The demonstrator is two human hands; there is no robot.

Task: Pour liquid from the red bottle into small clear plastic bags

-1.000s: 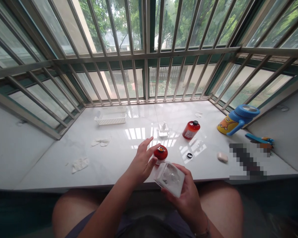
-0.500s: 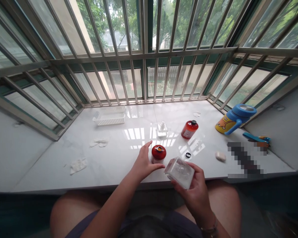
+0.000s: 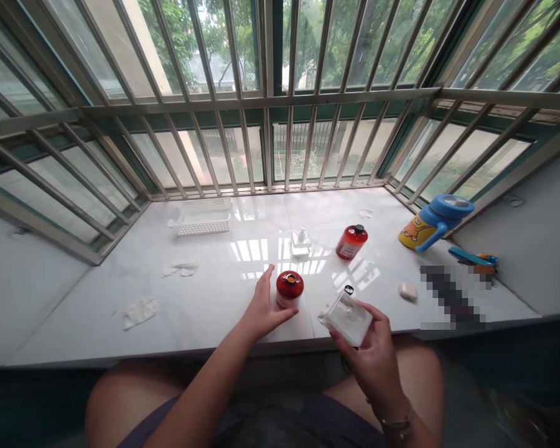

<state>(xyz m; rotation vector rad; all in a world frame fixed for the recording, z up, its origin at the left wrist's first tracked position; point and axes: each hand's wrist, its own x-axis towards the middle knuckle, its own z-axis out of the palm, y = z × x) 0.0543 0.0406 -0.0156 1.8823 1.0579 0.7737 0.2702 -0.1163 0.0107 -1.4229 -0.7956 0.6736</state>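
On the white marble-patterned counter, a red bottle (image 3: pixel 289 291) stands upright with its mouth uncapped. My left hand (image 3: pixel 267 308) is beside it, thumb and fingers spread around its left and near side; whether the thumb touches the bottle is hard to tell. In my right hand (image 3: pixel 371 345) is a clear square container (image 3: pixel 348 318), tilted above the counter's front edge, its base toward me. Just beyond the container lies a small black cap (image 3: pixel 349 290). A second red bottle (image 3: pixel 352 242) with its black cap on stands farther back.
A small clear pump top (image 3: pixel 301 241) stands mid-counter. White basket (image 3: pixel 200 223) sits back left, with crumpled tissues (image 3: pixel 140 313) nearer. Rightward are a soap-like pale block (image 3: pixel 408 292), a blue-yellow flask (image 3: pixel 434 223) and blue-orange tools (image 3: pixel 476 258). Metal bars (image 3: pixel 266 106) enclose the back.
My right hand has drawn the clear container slightly right, away from the open red bottle. My left hand stays spread by that bottle. The view has shifted slightly.
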